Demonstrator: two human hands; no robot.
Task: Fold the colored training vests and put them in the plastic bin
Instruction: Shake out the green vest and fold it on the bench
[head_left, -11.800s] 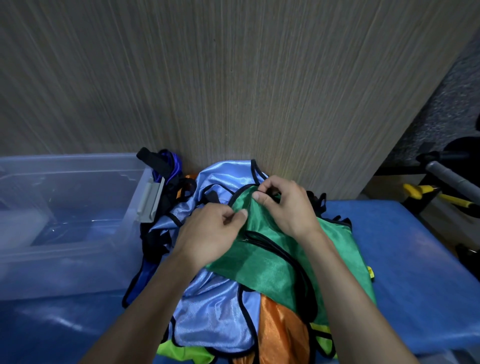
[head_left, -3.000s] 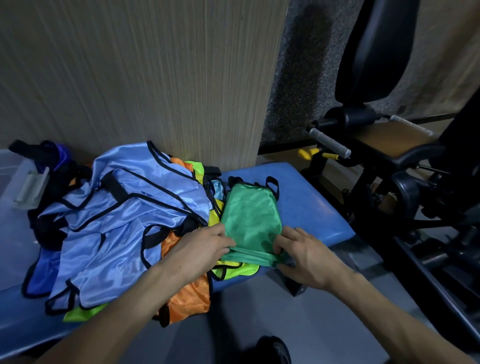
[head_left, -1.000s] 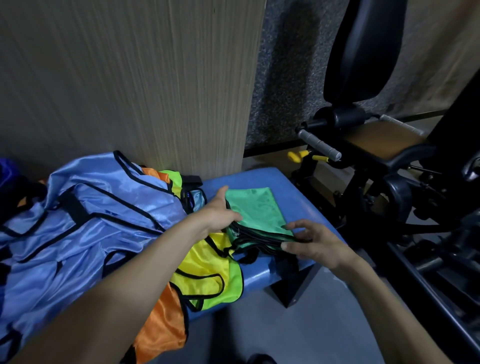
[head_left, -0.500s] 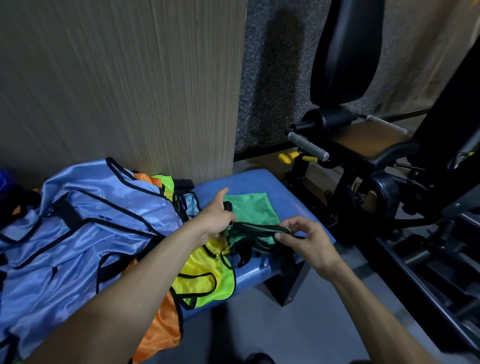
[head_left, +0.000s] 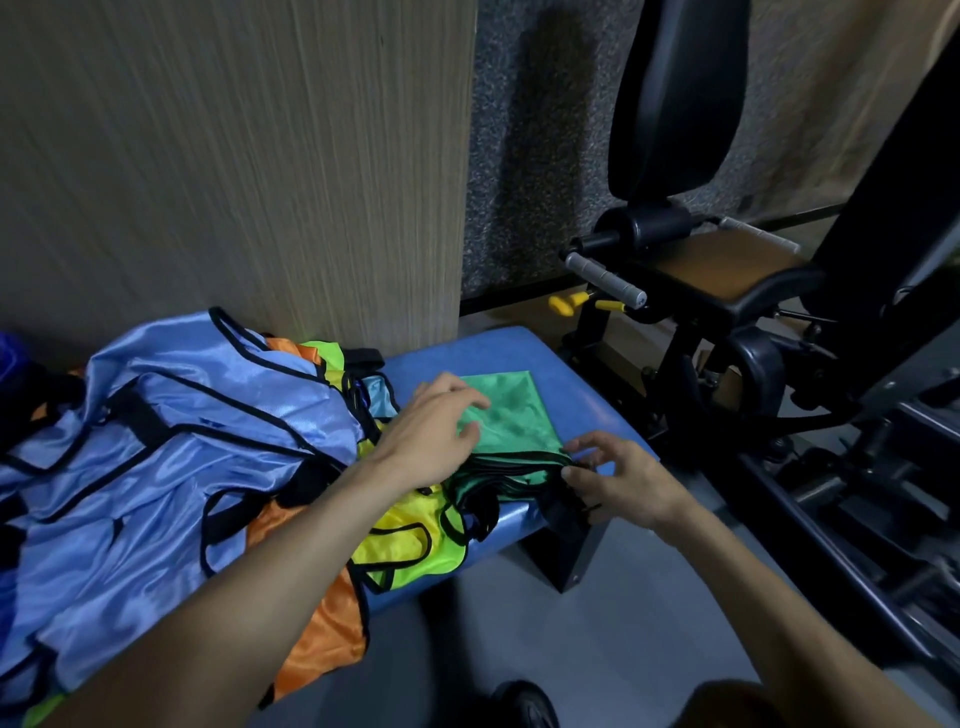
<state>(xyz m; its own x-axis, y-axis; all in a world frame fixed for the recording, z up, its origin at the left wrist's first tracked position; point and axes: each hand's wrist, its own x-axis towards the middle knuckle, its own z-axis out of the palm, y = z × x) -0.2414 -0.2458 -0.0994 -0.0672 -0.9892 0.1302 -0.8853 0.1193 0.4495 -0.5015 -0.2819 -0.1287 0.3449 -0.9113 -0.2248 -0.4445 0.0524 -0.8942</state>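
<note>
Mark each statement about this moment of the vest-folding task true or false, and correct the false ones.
1. The green vest lies on the blue bench. True.
2. The left hand rests on the green vest. True.
3. The right hand holds the orange vest. False: its fingers are at the green vest's black-trimmed near edge; the orange vest hangs off the bench front.
4. The plastic bin stands beside the green vest. False: no bin is in view.
5. The light blue vests lie piled to the left of the green vest. True.
</note>
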